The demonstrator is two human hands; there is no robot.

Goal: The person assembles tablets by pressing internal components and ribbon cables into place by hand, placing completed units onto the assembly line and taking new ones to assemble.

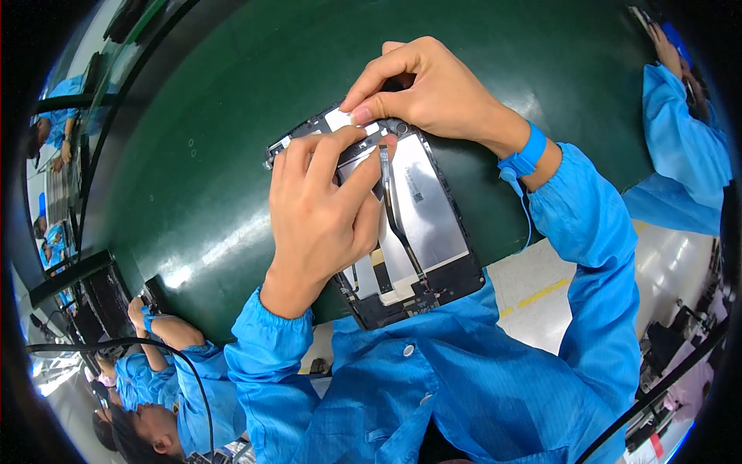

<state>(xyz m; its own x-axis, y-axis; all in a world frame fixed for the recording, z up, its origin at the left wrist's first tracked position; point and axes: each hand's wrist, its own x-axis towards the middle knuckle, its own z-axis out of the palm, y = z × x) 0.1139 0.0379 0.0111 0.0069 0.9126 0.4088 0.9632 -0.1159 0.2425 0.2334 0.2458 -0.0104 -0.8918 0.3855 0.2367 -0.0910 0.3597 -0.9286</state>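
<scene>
An opened tablet display assembly (421,182), with a silvery back and black frame, lies tilted before me, its near end at the table edge. My left hand (321,205) rests over its left side, fingers bent and closed about its far end, the thumb partly hidden. Beside those fingers, a dark flat ribbon cable (390,205) runs down the silvery back. My right hand (421,89) pinches with thumb and index finger at a white rectangular piece (337,118) on the far end of the frame. A blue wrist strap (529,151) circles my right wrist.
Under the assembly stretches a glossy dark green table (209,170). At the right, a co-worker's blue sleeve (680,147) reaches over the table edge. Other people in blue sit at the lower left, near a co-worker's hand (139,313). A black cable (193,367) loops there.
</scene>
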